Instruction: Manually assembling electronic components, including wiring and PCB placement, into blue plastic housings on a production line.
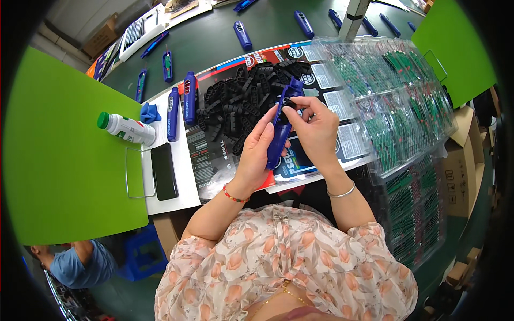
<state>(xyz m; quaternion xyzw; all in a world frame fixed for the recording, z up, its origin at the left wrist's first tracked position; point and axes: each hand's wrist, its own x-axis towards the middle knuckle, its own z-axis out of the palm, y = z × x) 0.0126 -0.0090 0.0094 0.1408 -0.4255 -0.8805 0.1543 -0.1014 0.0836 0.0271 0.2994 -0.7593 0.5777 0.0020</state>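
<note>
My left hand [255, 154] is closed around a long blue plastic casing [278, 143], held tilted over the front of the work surface. With thumb and fingers pinched, my right hand [317, 130] holds a small black plastic part [286, 104] against the casing's upper half. Fingers cover much of that part, so I cannot tell how far it sits inside. Just beyond both hands lies a loose heap of black slotted plastic pieces [231, 101]. Two blue casings with slotted windows, one nearer [172, 115] and one farther [190, 99], lie to the left of the heap.
Clear trays of green circuit boards [388, 123] are stacked at the right. A white bottle with a green cap [127, 129], a blue crumpled item [150, 113] and a black phone [164, 171] lie left. Green panels [69, 144] flank me; more blue casings [242, 36] lie on the far belt.
</note>
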